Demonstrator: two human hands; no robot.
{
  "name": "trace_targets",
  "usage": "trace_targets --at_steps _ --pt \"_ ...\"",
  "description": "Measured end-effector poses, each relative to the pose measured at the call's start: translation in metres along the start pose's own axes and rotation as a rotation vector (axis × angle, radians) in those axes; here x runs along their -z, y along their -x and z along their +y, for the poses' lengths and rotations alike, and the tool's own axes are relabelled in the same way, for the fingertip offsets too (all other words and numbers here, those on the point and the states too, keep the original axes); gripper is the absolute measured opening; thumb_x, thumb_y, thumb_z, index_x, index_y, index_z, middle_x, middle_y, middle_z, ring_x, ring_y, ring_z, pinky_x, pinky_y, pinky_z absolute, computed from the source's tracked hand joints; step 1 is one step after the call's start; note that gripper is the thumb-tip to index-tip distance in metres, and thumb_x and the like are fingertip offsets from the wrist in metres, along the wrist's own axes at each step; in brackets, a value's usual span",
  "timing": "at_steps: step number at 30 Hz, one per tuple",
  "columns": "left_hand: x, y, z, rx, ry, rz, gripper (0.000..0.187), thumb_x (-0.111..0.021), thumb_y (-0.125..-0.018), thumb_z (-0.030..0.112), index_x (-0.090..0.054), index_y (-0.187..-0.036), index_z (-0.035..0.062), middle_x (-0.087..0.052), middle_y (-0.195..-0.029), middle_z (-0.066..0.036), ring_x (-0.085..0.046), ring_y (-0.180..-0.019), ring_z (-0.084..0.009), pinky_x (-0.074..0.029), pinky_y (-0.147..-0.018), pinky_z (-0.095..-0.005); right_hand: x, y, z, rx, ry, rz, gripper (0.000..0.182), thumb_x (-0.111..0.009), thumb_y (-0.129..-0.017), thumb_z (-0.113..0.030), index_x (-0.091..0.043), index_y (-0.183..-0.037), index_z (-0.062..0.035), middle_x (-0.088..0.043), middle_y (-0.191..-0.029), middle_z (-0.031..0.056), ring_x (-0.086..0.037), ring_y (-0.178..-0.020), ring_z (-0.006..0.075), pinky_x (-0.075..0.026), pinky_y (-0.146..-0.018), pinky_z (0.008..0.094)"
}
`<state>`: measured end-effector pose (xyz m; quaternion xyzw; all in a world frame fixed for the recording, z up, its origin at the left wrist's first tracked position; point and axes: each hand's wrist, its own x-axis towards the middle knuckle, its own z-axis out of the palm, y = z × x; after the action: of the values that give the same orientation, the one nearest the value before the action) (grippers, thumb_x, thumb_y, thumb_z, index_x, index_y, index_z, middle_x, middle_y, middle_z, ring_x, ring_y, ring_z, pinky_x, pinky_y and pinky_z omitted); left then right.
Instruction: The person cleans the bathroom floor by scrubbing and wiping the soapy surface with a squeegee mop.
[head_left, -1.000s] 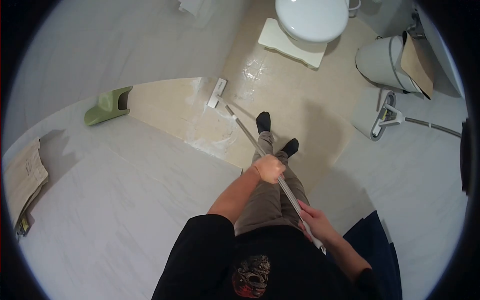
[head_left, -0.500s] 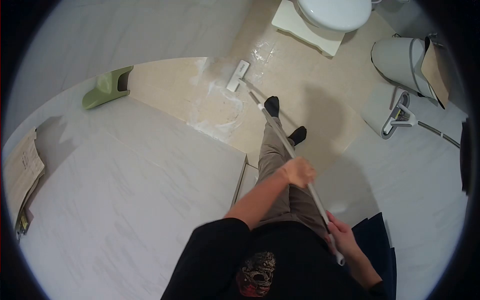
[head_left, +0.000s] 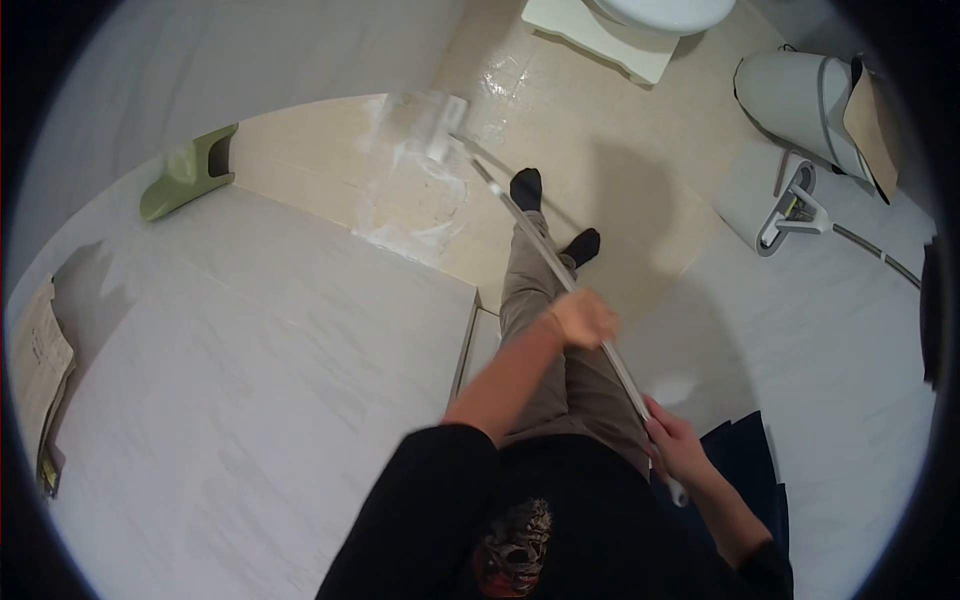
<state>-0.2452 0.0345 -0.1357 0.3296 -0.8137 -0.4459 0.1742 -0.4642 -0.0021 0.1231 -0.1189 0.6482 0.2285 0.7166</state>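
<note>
My left hand is wrapped round the middle of the pale pole of a long-handled floor scrubber. Lower down, close to my waist, my right hand grips the same pole near its end. The scrubber's flat white head rests on the beige floor, blurred by motion. White suds are smeared on the tiles around it. Its underside is hidden. My feet in black socks stand just to the right of the suds.
A toilet with a cream footstool stands at the top. To the right are a grey bin and a flat mop in its bucket. A green object lies against the left wall. Wet tiles shine near the scrubber.
The scrubber head has slid left and a little up over the floor, and the suds look more spread. Both hands keep their grip, with the whole view shifted slightly.
</note>
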Motion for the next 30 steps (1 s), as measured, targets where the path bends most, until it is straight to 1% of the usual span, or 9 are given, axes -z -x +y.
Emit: trace_targets --at_steps 3,7,9,11,13,16,21,26,30 --pt "0.027 0.026 -0.025 0.141 -0.028 -0.017 0.023 -0.071 -0.071 0.036 -0.063 -0.067 0.0148 -0.062 -0.064 -0.006 -0.067 -0.067 -0.0276 -0.054 -0.067 -0.041 -0.025 -0.025 -0.019 0.141 0.02 -0.102 0.047 -0.048 -0.104 -0.022 -0.043 -0.15 -0.0181 -0.048 -0.062 -0.0029 -0.042 -0.044 0.006 -0.036 -0.039 0.0234" --pt "-0.025 -0.008 0.018 0.025 0.038 0.117 0.024 -0.07 -0.071 0.034 -0.06 -0.064 0.0132 -0.062 -0.064 -0.007 -0.065 -0.06 -0.0283 -0.054 -0.067 -0.041 0.011 0.021 0.006 0.03 0.001 -0.032 0.047 -0.047 -0.104 -0.023 -0.042 -0.151 -0.0175 -0.046 -0.061 -0.0035 -0.04 -0.042 0.0062 -0.037 -0.039 0.0242" --pt "-0.033 -0.026 0.053 0.057 0.065 0.151 0.024 -0.07 -0.071 0.034 -0.061 -0.066 0.0132 -0.062 -0.064 -0.007 -0.065 -0.06 -0.0277 -0.054 -0.067 -0.0411 0.019 0.036 0.014 -0.008 0.013 -0.001 0.047 -0.047 -0.105 -0.024 -0.043 -0.151 -0.0172 -0.045 -0.061 -0.0038 -0.04 -0.042 0.0064 -0.037 -0.039 0.0245" --pt "-0.026 -0.027 0.042 0.089 0.072 0.204 0.024 -0.07 -0.071 0.035 -0.061 -0.067 0.0131 -0.062 -0.065 -0.007 -0.065 -0.061 -0.0271 -0.054 -0.068 -0.0411 0.024 0.031 0.01 -0.023 0.094 0.032 0.047 -0.047 -0.105 -0.024 -0.042 -0.151 -0.0165 -0.044 -0.06 -0.0046 -0.04 -0.042 0.0061 -0.037 -0.039 0.0249" --pt "-0.019 0.001 -0.003 -0.079 0.026 0.1 0.024 -0.071 -0.07 0.035 -0.061 -0.068 0.0132 -0.063 -0.066 -0.005 -0.065 -0.061 -0.0262 -0.054 -0.066 -0.0404 0.005 0.0 -0.001 0.014 0.079 -0.017 0.046 -0.047 -0.105 -0.024 -0.042 -0.151 -0.0167 -0.043 -0.06 -0.0047 -0.04 -0.042 0.0061 -0.036 -0.039 0.0248" --pt "0.004 0.026 -0.013 0.067 -0.05 0.103 0.023 -0.076 -0.065 0.032 -0.058 -0.067 0.0167 -0.058 -0.066 0.0 -0.064 -0.064 -0.0228 -0.052 -0.064 -0.0377 -0.017 -0.02 -0.011 0.05 0.06 -0.064 0.046 -0.046 -0.105 -0.023 -0.043 -0.15 -0.017 -0.043 -0.059 -0.0046 -0.04 -0.042 0.006 -0.036 -0.039 0.0249" --pt "-0.031 -0.018 0.054 -0.076 -0.014 0.106 0.021 -0.072 -0.065 0.034 -0.061 -0.067 0.0159 -0.062 -0.066 -0.002 -0.067 -0.066 -0.0232 -0.054 -0.059 -0.0394 0.02 0.042 0.029 -0.044 0.025 0.057 0.045 -0.048 -0.105 -0.021 -0.044 -0.149 -0.0123 -0.043 -0.06 -0.005 -0.04 -0.044 0.0057 -0.035 -0.039 0.0243" --pt "-0.024 0.012 -0.014 -0.076 -0.071 0.173 0.019 -0.07 -0.065 0.034 -0.061 -0.065 0.0166 -0.063 -0.068 -0.001 -0.068 -0.069 -0.0233 -0.055 -0.063 -0.0393 0.002 -0.01 0.007 0.101 0.073 -0.03 0.045 -0.047 -0.105 -0.021 -0.044 -0.149 -0.0141 -0.045 -0.059 -0.0035 -0.04 -0.042 0.0067 -0.034 -0.037 0.0242" --pt "-0.018 -0.012 0.018 0.061 0.038 0.09 0.019 -0.068 -0.068 0.034 -0.061 -0.064 0.0165 -0.064 -0.068 -0.003 -0.068 -0.069 -0.0239 -0.055 -0.067 -0.04 0.012 0.012 0.002 0.045 0.046 0.026 0.044 -0.048 -0.104 -0.019 -0.048 -0.146 -0.0085 -0.046 -0.059 -0.0048 -0.041 -0.043 0.0055 -0.034 -0.039 0.0234"
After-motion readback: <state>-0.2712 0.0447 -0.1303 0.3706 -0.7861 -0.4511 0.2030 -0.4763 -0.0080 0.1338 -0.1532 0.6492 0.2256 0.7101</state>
